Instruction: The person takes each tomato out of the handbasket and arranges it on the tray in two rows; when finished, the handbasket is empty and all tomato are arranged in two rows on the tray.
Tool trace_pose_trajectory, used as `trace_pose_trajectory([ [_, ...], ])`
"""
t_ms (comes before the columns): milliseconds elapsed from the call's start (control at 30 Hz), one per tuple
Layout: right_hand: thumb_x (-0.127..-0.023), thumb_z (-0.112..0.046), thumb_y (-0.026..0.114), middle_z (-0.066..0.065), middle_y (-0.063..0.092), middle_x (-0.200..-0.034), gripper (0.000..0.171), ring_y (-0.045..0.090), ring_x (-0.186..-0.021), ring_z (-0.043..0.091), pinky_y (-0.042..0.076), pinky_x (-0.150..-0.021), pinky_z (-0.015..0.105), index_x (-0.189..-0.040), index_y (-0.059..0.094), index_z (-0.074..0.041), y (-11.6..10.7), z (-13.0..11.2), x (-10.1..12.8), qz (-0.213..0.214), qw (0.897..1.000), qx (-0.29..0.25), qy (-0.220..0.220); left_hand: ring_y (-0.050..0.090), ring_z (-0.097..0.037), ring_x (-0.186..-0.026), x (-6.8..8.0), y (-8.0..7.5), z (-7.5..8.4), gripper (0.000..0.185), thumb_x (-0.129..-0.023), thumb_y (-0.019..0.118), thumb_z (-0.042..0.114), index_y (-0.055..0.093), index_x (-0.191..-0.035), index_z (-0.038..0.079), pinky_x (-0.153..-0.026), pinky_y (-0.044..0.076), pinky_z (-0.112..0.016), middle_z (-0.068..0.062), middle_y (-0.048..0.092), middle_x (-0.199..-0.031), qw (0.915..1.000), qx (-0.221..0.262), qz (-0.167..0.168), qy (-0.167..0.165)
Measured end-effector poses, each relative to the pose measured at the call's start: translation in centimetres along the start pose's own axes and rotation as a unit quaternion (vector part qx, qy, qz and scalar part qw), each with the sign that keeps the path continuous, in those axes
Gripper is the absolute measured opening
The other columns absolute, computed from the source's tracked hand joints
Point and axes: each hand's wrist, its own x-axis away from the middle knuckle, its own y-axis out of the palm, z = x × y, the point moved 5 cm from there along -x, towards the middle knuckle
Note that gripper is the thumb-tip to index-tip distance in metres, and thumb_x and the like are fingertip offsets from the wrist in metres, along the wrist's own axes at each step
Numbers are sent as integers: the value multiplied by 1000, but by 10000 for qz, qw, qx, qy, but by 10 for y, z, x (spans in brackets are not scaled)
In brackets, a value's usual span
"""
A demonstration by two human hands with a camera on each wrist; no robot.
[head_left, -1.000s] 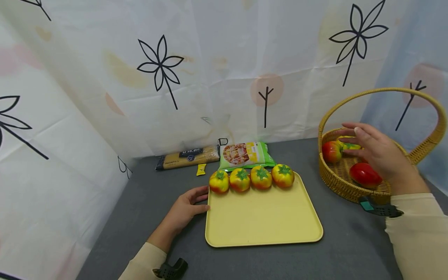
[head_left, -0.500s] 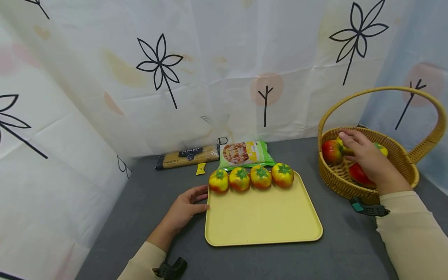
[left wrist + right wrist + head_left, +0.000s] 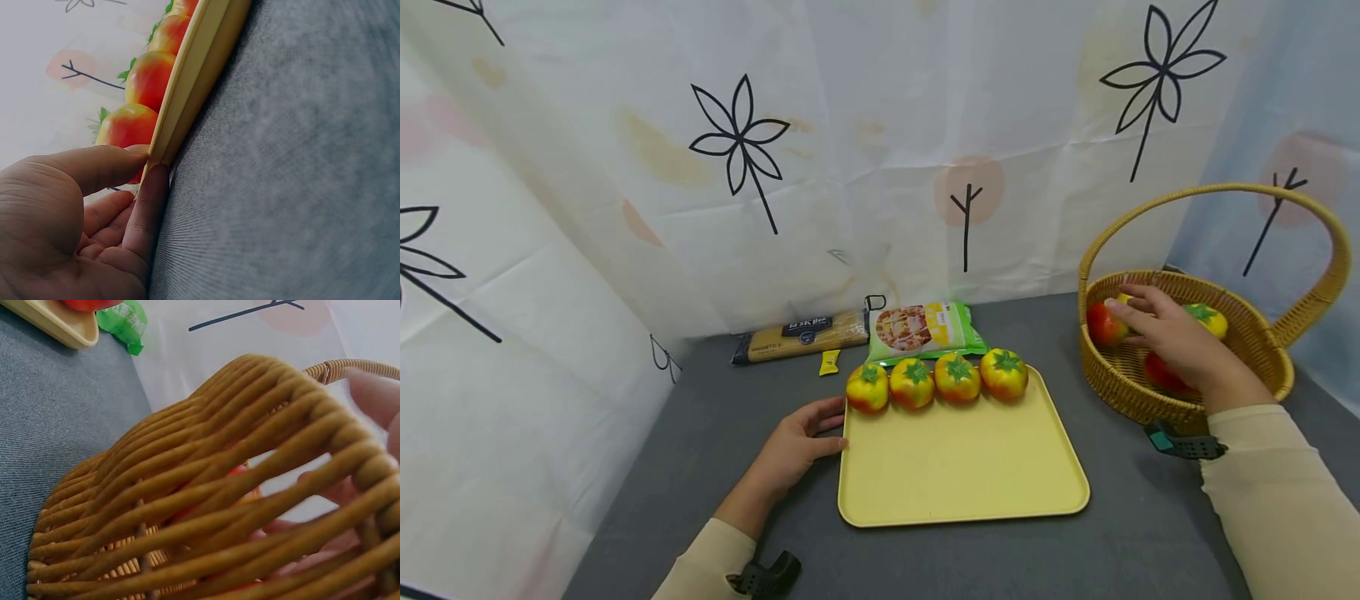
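Note:
My left hand point(image 3: 801, 437) pinches the left rim of the yellow tray point(image 3: 962, 475); in the left wrist view the thumb point(image 3: 103, 165) lies on the rim and the index finger point(image 3: 150, 206) below it. Along the tray's far edge stand several red-and-yellow toy tomatoes point(image 3: 957, 379) with green tops. Inside the wicker basket point(image 3: 1112, 387), my right hand point(image 3: 1180, 337) reaches low with relaxed fingers, over a red fruit point(image 3: 1157, 371). A red fruit point(image 3: 1103, 323) sits left of its fingertips and a yellow, green-topped one point(image 3: 1208, 317) behind it. Basket slats partly hide its fingers in the right wrist view.
Behind the tray lie a spaghetti pack point(image 3: 801, 335), a green-edged food bag point(image 3: 925, 331) and a small yellow packet point(image 3: 829, 362). A tall handle point(image 3: 1213, 190) arches over the basket. Printed curtains point(image 3: 865, 167) border the grey table point(image 3: 760, 400).
My right hand has moved left and lowered into the basket, uncovering the yellow fruit at the right. My left hand keeps its place on the tray rim.

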Motion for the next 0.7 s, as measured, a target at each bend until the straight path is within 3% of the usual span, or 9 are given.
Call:
trace_pose_trajectory([
  [133, -112, -46, 60, 46, 14, -165, 95, 24, -146, 68, 26, -113, 82, -170, 8, 8, -1, 8, -2, -68, 9958, 893, 177, 55, -34, -143, 0, 0, 0, 68, -96, 83, 4, 55, -158, 1, -110, 52, -45, -15, 55, -159, 10000, 4, -18, -3],
  [300, -116, -26, 57, 48, 25, -159, 69, 24, -145, 68, 25, -112, 82, -159, 28, 19, 3, 11, -5, -243, 9832, 1788, -271, 55, -33, -142, 0, 0, 0, 68, -96, 83, 3, 55, -158, 1, -109, 52, -44, -15, 55, -159, 10000, 12, -15, 11],
  [433, -119, -29, 50, 47, 28, -159, 63, 25, -146, 68, 25, -113, 82, -158, 32, 18, 8, 10, -4, -390, 9820, 1821, -299, 56, -33, -142, 0, 0, 0, 68, -96, 83, 4, 55, -158, 1, -110, 52, -44, -15, 55, -159, 10000, 16, -14, 21],
  [700, -111, -30, 68, 48, 32, -156, 77, 38, -137, 65, 35, -109, 78, -161, 30, 15, 3, 12, 0, -259, 9863, 1627, -84, 56, -33, -141, 1, 0, 0, 68, -96, 83, 4, 55, -158, 1, -111, 51, -46, -15, 56, -158, 10000, -19, 19, 23],
])
